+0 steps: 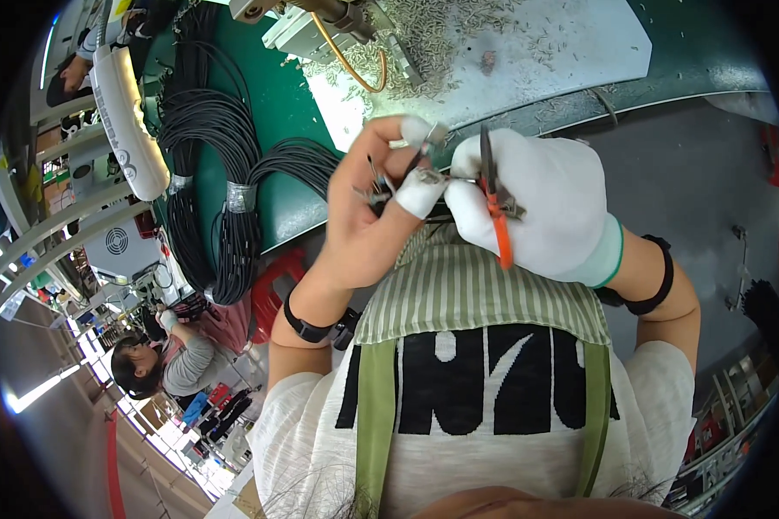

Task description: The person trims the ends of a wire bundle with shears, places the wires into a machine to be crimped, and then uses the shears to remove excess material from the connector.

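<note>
My left hand (363, 203) is bare except for white covers on the thumb and index finger. It pinches the end of a thin black cable (417, 161), and some stripped ends show at its palm. My right hand (541, 203), in a white glove with a green cuff, closes round an orange-handled hand tool (498, 227) with a dark, narrow tip pointing away from me. The tool's exact kind is partly hidden by the glove. Both sets of fingertips nearly meet above my striped apron, and a small bit between them is too fine to make out.
Bundles of black cable (212, 125) lie on the green bench (290, 203) at left. Ahead, a machine (342, 30) stands over a white sheet (589, 52) strewn with small metal pieces. A lit lamp (130, 125) hangs at left. A co-worker (186, 359) sits beyond a red stool (277, 290).
</note>
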Tool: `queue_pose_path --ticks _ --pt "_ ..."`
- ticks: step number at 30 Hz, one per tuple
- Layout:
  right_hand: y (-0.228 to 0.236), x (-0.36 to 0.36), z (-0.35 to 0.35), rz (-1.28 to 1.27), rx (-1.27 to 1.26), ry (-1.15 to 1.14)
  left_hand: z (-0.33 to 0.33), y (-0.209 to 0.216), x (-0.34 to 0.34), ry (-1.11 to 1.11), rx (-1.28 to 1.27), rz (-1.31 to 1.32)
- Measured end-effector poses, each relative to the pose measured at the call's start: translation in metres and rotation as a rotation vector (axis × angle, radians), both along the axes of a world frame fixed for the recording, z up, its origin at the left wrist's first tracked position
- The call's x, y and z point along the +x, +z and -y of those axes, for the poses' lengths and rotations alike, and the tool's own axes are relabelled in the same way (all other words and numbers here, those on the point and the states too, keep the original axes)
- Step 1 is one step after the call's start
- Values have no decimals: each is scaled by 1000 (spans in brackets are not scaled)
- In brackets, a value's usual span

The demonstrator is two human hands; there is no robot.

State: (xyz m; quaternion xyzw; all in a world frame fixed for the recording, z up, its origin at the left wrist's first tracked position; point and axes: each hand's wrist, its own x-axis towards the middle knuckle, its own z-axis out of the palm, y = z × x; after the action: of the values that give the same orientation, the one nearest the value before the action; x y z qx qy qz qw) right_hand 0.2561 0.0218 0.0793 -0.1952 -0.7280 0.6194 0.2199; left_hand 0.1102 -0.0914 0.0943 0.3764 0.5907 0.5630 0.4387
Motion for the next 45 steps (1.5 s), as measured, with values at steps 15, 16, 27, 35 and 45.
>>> queue_pose_path --ticks 15,16,27,35,45 --pt "-8 -12 14 221 745 -106 0 -3 -12 204 -21 -150" --pt "-12 -10 14 189 651 -76 -2 -3 -7 247 16 -171" --pt "0 -1 2 145 124 -289 13 -13 -10 177 -49 -32" --pt "-19 -17 24 192 709 -204 11 -24 -16 237 3 -240" --pt "-5 -24 29 238 735 -152 15 -20 -24 206 7 -317"
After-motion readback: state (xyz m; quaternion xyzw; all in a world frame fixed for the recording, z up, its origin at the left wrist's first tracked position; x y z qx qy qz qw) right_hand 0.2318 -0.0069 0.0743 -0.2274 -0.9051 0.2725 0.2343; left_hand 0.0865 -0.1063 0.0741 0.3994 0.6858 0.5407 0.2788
